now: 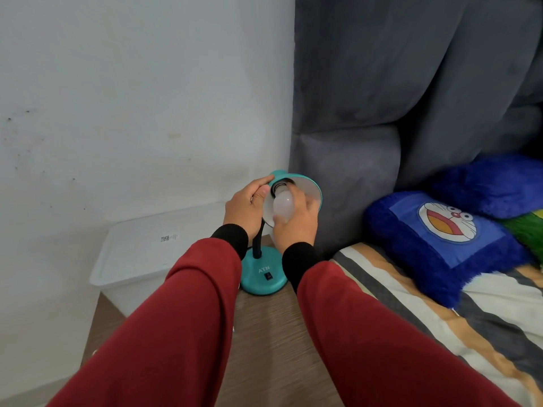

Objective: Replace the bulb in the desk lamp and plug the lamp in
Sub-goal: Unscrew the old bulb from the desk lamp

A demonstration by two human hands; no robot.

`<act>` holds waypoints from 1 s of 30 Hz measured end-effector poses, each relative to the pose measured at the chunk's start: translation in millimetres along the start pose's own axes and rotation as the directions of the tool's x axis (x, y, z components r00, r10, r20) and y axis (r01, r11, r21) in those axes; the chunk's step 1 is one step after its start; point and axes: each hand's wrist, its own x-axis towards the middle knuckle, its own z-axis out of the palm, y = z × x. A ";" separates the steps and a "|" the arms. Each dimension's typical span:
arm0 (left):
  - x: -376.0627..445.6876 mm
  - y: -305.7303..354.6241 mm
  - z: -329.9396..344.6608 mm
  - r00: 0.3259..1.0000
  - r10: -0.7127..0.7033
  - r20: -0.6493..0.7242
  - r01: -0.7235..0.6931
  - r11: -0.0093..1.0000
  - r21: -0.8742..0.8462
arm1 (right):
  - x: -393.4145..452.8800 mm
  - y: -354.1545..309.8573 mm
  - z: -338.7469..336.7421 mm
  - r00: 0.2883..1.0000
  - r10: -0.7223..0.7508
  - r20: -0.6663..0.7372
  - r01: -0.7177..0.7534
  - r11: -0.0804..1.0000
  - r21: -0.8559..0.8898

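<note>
Teal lamp (263, 277) stands on wooden worktop (273, 342), next to bed (440, 312). Left hand (245, 205) wraps around back of lamp shade (311, 186), holds it tight. Right hand (295, 220) holds white bulb (282, 207), fingers curled round it. Bulb sits at socket inside shade, tilted down. Clear plastic box (141, 251) rests left of lamp. Blue cartoon pillow (440, 239) lies on bed.

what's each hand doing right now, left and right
Left hand: closed around the teal lamp shade, steadying it.
Right hand: closed on the white bulb at the socket.
</note>
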 end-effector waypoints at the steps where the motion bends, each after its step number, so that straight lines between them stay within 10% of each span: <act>1: 0.1 -0.4 -0.5 1.000 0.002 0.004 -0.002 1.000 0.000 | -0.9 1.0 -0.5 0.999 -0.046 -0.008 0.046 0.998 -0.031; 7: 0.0 2.0 1.2 1.000 -0.001 -0.010 0.001 1.000 0.031 | 1.4 0.4 -1.2 0.984 0.178 0.015 -0.178 0.975 0.133; 11: -0.2 0.5 0.9 1.000 0.006 -0.009 -0.006 1.000 0.012 | -0.7 -2.0 -0.3 0.999 -0.030 -0.029 0.030 0.999 -0.025; 16: -0.5 2.1 1.0 1.000 -0.001 -0.005 0.002 1.000 0.023 | 3.2 -5.0 0.4 0.981 0.191 -0.021 -0.184 0.963 0.196; 21: -0.6 1.4 0.9 1.000 -0.001 -0.008 0.001 1.000 0.012 | 1.0 -4.6 -0.5 0.999 0.022 -0.047 -0.019 0.998 0.068; 26: -0.7 2.1 1.9 1.000 -0.008 -0.012 0.009 0.999 0.033 | 4.6 -2.7 -1.1 0.965 0.261 0.024 -0.260 0.945 0.196; 30: -1.5 2.1 1.2 1.000 -0.003 -0.014 0.003 1.000 0.020 | 3.8 -3.3 -2.3 0.998 0.051 -0.021 -0.051 0.999 0.007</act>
